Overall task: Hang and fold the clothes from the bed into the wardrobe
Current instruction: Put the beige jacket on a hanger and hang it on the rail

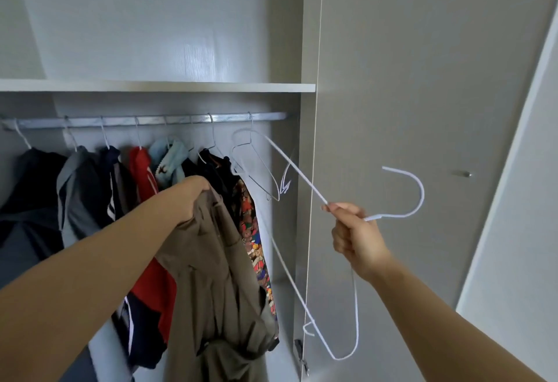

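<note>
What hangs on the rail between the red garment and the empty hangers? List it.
Head view: a light-blue garment, then a black garment, with a multicoloured patterned garment next to it.

One wide-angle view from the wearer's head, close up, facing straight into the open wardrobe (145, 25). Its rail (157, 120) crosses left of centre; a door (407, 94) fills the right. It shares the scene with no second view.

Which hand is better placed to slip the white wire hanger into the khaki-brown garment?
Probably the right. The right hand grips the white wire hanger near its hook, free of the rail, while the left hand is occupied holding the khaki-brown garment up by its top edge.
</note>
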`<action>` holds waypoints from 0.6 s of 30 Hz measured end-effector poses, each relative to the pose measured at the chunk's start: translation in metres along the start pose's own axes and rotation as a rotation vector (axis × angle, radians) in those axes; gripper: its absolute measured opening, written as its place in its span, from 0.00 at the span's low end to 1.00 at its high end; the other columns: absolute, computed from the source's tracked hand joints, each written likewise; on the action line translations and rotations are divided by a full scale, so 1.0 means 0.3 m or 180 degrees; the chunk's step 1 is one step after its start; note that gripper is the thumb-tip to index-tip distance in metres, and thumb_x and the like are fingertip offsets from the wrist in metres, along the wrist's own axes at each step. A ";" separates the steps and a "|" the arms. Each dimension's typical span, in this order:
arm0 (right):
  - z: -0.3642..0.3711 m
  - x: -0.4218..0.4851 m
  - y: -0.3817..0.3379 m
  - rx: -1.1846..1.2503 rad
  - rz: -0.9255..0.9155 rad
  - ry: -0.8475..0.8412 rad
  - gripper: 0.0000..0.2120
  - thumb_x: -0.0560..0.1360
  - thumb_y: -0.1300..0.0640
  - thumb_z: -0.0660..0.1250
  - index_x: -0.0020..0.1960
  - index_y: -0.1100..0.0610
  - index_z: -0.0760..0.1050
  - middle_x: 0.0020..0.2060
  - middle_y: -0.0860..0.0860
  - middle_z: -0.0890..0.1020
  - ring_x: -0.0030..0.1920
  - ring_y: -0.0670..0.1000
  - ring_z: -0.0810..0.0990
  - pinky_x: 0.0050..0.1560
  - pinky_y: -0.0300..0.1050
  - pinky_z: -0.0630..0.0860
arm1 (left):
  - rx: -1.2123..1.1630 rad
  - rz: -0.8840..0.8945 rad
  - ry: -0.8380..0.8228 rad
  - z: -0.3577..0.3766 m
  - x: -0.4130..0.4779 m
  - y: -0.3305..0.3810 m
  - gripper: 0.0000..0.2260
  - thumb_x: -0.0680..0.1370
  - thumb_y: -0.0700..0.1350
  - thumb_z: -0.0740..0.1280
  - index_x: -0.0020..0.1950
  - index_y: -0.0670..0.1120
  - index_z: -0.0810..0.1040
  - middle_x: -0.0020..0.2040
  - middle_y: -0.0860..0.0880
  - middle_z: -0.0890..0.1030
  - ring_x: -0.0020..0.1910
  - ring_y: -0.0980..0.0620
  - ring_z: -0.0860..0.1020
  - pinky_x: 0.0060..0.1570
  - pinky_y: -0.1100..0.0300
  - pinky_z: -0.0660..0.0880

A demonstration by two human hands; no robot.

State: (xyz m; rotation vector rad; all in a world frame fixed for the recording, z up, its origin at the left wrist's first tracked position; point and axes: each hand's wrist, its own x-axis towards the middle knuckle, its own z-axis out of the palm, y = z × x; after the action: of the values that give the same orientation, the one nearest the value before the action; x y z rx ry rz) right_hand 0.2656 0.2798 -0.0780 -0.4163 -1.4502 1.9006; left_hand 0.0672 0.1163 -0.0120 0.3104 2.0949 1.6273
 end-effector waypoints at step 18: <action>0.130 -0.028 0.078 -0.1955 0.0475 -0.0845 0.04 0.77 0.61 0.64 0.46 0.53 0.76 0.16 0.42 0.68 0.16 0.41 0.62 0.17 0.31 0.58 | -0.0279 0.0248 -0.0339 0.075 -0.044 -0.031 0.12 0.78 0.34 0.59 0.36 0.41 0.74 0.33 0.42 0.76 0.32 0.46 0.73 0.34 0.58 0.72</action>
State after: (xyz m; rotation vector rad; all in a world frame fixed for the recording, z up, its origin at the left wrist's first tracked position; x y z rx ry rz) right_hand 0.2393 0.2432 -0.0887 -0.5793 -2.2407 1.6306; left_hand 0.0906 0.1269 -0.0222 0.4443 1.9486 1.7031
